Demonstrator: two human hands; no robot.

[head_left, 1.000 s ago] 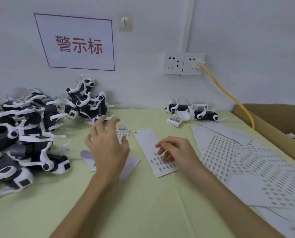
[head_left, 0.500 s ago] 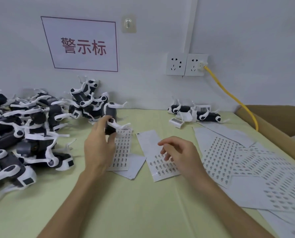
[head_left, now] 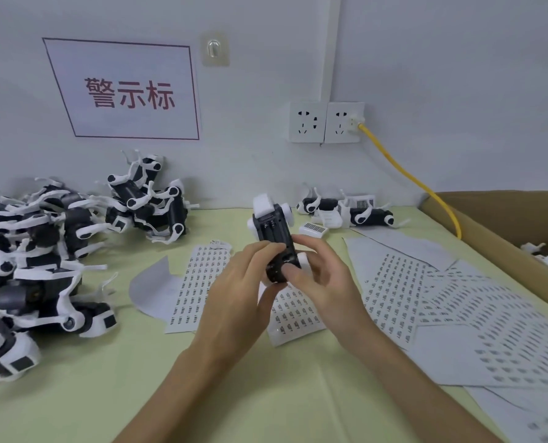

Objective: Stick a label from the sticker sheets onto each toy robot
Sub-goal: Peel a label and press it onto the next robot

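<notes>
toy robot (head_left: 274,231) is held over the sticker sheets (head_left: 202,282) at mid table (head_left: 266,394), long axis running away from the person, white far end tipped up toward the wall (head_left: 426,91), dark underside facing the camera. the left hand (head_left: 237,302) grips its near end, fingers curled round it; the right hand (head_left: 324,282) pinches the same end, thumb on the dark face.

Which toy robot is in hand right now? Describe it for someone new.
Find the wall sockets, then look just below. There the left hand and right hand grip one robot over the sheets. Only it is lifted; the others lie in heaps.
</notes>
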